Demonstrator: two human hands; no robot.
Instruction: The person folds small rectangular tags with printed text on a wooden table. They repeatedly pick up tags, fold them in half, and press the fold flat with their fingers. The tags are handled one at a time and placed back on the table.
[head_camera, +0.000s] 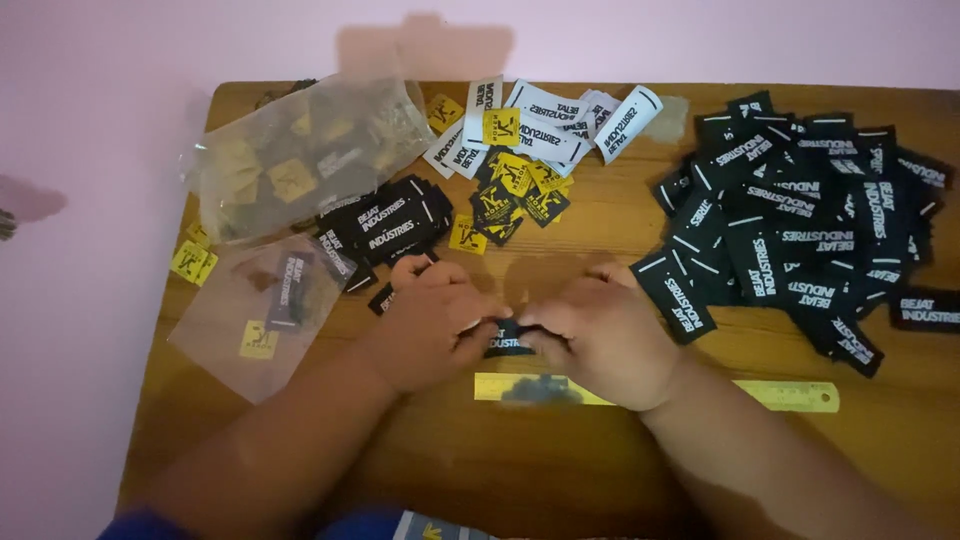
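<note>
A wooden desk (900, 440) with a warm brown, grained top fills most of the view. Beyond its far edge and past its left edge lies a plain pale pink surface (90, 80). The light is soft and even.

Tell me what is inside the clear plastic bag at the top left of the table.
The clear plastic bag holds yellow square labels and some dark labels, seen blurred through the plastic. How many there are cannot be told; the lower ones are covered.

One camera sits on my head, looking steeply down and close at the brown wooden counter (600, 250) in front of me, the pink wall (700, 40) at top.
</note>
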